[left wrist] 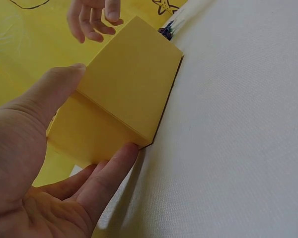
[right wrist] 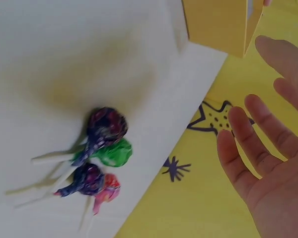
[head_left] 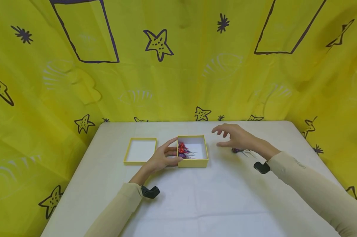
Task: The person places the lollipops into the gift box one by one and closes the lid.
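Observation:
A yellow box (head_left: 193, 162) stands mid-table with several wrapped lollipops (head_left: 183, 150) lying against its left inner wall. My left hand (head_left: 169, 153) grips the box's left side; in the left wrist view its thumb (left wrist: 54, 89) and a finger (left wrist: 114, 163) clasp the yellow box (left wrist: 131, 89). My right hand (head_left: 225, 136) hovers open to the right of the box, fingers spread and holding nothing. Just below it, a small bunch of loose lollipops (head_left: 239, 150) lies on the cloth. The right wrist view shows those lollipops (right wrist: 102, 148), purple, green and pink, beside the open right hand (right wrist: 268, 148).
The box's yellow lid (head_left: 140, 150) lies upturned to the left of the box. A white cloth covers the table (head_left: 196, 204). Yellow fabric with star prints (head_left: 166, 72) hangs close round the table on the back and both sides.

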`<state>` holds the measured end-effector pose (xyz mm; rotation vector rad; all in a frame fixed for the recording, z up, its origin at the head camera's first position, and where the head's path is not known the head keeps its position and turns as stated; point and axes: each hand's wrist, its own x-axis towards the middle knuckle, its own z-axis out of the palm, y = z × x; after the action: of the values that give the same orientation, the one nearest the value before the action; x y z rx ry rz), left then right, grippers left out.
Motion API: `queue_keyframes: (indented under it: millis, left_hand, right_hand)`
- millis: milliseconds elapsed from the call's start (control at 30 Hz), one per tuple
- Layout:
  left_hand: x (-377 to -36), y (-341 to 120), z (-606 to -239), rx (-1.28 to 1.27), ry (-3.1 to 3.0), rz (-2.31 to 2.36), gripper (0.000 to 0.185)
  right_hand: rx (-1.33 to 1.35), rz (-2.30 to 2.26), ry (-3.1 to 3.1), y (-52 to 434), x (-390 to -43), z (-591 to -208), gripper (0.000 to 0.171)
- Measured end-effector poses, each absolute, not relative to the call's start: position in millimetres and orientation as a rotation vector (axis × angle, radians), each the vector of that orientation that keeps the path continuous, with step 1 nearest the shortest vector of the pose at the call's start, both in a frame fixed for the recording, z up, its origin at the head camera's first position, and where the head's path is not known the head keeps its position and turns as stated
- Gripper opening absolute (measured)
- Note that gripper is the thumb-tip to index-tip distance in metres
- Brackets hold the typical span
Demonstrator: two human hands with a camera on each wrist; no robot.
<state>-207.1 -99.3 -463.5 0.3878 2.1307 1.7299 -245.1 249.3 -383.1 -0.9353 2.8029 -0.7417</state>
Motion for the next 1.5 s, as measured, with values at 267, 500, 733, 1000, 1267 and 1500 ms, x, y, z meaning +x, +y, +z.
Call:
queue_keyframes:
  millis: [267,500,733,1000,1267,1500]
  left_hand:
    - [-208.7,-99.7,-466.1,0.382,2.146,1.722,0.089]
    - [-208.0,-100.0,-466.3,0.395,2.151,1.727,0.089]
    - [-208.5,-100.4,-466.2,0.38,2.149,1.726,0.089]
    - [-209.0,-100.2,-466.3,0.382,2.141,1.731,0.09]
    - [-209.2,-99.9,-467.1,0.394,2.155,1.717,0.089]
    - [-208.9,-100.0,-467.6,0.403,2.162,1.713,0.089]
  right_hand:
    - [-0.878,-0.704,2.843,268.7,-238.7,-388.0,0.049]
    - [-0.864,-0.699,2.882,289.4,-230.1,-398.7,0.049]
    - [-0.91,-0.682,2.933,306.1,-226.0,-416.8,0.047]
    - [-0.869,-0.662,2.941,314.2,-223.6,-431.6,0.043]
    - [-0.828,-0.664,2.961,316.3,-220.5,-440.8,0.035]
    - [-0.833,-0.661,2.994,315.5,-218.5,-444.8,0.03]
